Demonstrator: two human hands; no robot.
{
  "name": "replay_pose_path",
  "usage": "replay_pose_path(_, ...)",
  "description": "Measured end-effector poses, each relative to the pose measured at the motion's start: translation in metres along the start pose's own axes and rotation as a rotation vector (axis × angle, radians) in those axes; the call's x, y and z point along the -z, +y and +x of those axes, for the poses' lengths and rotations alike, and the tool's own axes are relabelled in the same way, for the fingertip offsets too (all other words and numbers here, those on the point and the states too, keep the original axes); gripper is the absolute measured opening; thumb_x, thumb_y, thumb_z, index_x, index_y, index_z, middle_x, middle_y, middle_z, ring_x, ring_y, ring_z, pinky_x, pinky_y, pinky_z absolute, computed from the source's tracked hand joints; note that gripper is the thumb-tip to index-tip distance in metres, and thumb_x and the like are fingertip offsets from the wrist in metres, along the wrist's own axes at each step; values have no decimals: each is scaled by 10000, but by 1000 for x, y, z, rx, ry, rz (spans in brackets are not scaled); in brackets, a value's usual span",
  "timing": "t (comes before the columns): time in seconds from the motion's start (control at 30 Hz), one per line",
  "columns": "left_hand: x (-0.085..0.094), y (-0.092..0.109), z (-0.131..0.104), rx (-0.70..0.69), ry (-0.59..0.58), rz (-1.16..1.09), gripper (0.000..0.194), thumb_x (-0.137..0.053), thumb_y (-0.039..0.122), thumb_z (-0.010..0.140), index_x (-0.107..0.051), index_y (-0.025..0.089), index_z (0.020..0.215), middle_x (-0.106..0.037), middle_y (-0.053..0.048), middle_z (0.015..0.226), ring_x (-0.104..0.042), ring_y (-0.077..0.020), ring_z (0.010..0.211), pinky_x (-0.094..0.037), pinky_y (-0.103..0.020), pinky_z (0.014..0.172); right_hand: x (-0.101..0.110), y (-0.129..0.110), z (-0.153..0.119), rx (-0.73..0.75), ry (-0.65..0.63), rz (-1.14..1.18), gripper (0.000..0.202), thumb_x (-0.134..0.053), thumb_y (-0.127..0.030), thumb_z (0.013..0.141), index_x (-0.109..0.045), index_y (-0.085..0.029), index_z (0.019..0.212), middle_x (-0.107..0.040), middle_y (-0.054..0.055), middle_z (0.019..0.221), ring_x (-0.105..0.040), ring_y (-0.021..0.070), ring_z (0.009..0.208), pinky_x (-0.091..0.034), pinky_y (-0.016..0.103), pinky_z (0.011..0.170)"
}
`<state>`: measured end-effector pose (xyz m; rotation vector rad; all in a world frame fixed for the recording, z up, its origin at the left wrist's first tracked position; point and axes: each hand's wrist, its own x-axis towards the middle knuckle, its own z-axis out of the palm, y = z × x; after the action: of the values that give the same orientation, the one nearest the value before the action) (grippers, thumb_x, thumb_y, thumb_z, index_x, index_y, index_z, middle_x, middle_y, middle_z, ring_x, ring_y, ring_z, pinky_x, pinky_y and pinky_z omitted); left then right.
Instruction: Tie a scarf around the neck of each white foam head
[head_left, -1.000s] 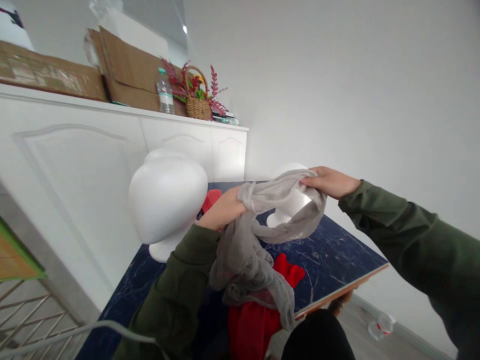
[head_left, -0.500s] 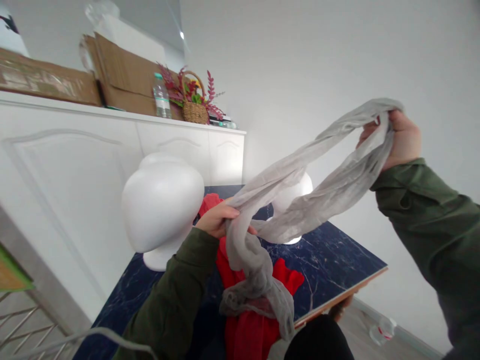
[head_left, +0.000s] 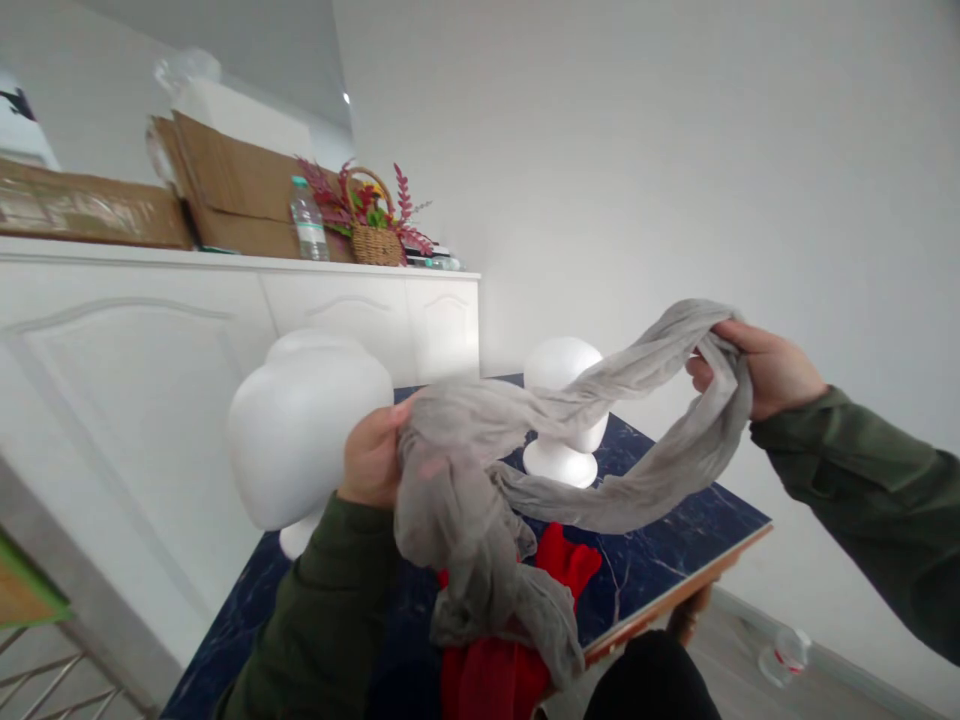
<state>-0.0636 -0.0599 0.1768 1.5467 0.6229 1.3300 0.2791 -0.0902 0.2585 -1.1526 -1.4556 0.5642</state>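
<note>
A sheer grey scarf (head_left: pixel 480 500) stretches in a loop between my two hands. My left hand (head_left: pixel 375 455) grips its bunched end, the fingers partly hidden behind the cloth. Around the far bend of the loop, my right hand (head_left: pixel 765 365) is closed, raised at the right in front of the wall. The scarf's loose tail hangs over a red cloth (head_left: pixel 495 680) on the dark blue marbled table (head_left: pixel 675 520). Left of my left hand stands a white mannequin head (head_left: pixel 300 435). Behind the scarf is a second white mannequin head (head_left: pixel 562 465), partly covered by it.
A white cabinet (head_left: pixel 135 400) runs along the left. Cardboard boxes (head_left: pixel 240 200), a water bottle (head_left: pixel 309 225) and a flower basket (head_left: pixel 377 245) stand on top. On the floor at the lower right lies a clear plastic bottle (head_left: pixel 784 658). Metal rails (head_left: pixel 45 685) show at lower left.
My right hand has come down and slightly left, still holding the scarf. My left hand has moved left and gathered more cloth, so the loop hangs lower and slacker.
</note>
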Motion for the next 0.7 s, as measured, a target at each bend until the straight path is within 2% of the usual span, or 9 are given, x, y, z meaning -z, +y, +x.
replay_pose_path(0.1,-11,-1,2,54,-136,246,564,-556,522,737,-579,167,1175,-677,-121,1022,-617,-290,957,-488,-394,811,-6,-19,-7,-34,-118,274,252,-428,-399,818,-486,-211,661,-386,0,396,-351,126,342,-262,253,351)
replay_pose_path(0.17,-31,-5,3,4,-150,432,724,-671,444,693,-447,177,1328,-590,-153,1237,-552,-304,1119,-464,-393,877,-16,-33,-11,31,-201,325,254,-390,-341,843,-491,-198,658,-406,-6,394,-366,116,339,-270,223,342)
replay_pose_path(0.23,-58,-10,4,-84,-268,561,830,-721,424,658,-387,185,1379,-515,-151,1340,-484,-303,1215,-432,-392,944,-29,-47,-13,72,-253,357,228,-367,-278,844,-490,-186,677,-420,-21,400,-376,104,335,-290,202,340)
replay_pose_path(0.3,-83,-15,6,-106,-450,602,695,-726,420,657,-527,175,1275,-584,-122,1266,-523,-291,1174,-420,-372,969,-43,-57,-13,102,-287,395,196,-357,-233,847,-483,-177,707,-437,-36,418,-380,93,326,-306,190,338)
replay_pose_path(0.37,-98,-18,9,-68,-532,610,441,-666,425,721,-662,176,1085,-671,-81,1116,-587,-266,1079,-427,-353,963,-50,-60,-10,169,-305,424,186,-362,-224,861,-472,-174,719,-460,-42,449,-375,76,320,-309,182,337)
replay_pose_path(0.47,-92,-16,17,45,-423,521,298,-602,407,775,-704,186,947,-716,-47,954,-634,-249,978,-457,-361,924,-38,-49,3,244,-280,354,226,-418,-275,871,-470,-176,675,-442,-47,459,-340,56,314,-282,183,332)
replay_pose_path(0.57,-69,2,26,168,-169,275,211,-629,361,736,-688,173,811,-702,-36,728,-662,-214,729,-524,-348,740,-5,-19,17,153,-324,106,243,-532,-339,830,-538,-163,663,-511,-15,518,-381,63,370,-312,203,365)
replay_pose_path(0.63,-59,21,34,247,-26,78,214,-590,327,745,-595,167,602,-563,11,485,-542,-127,449,-505,-290,566,14,6,23,29,-504,-75,236,-631,-378,766,-602,-147,721,-596,19,625,-461,85,458,-384,221,433)
replay_pose_path(0.7,-60,44,45,268,44,-57,297,-546,281,769,-477,172,502,-372,64,374,-356,-54,322,-458,-237,492,19,29,22,-56,-775,-176,316,-713,-406,692,-638,-136,837,-650,47,763,-558,130,612,-465,244,559)
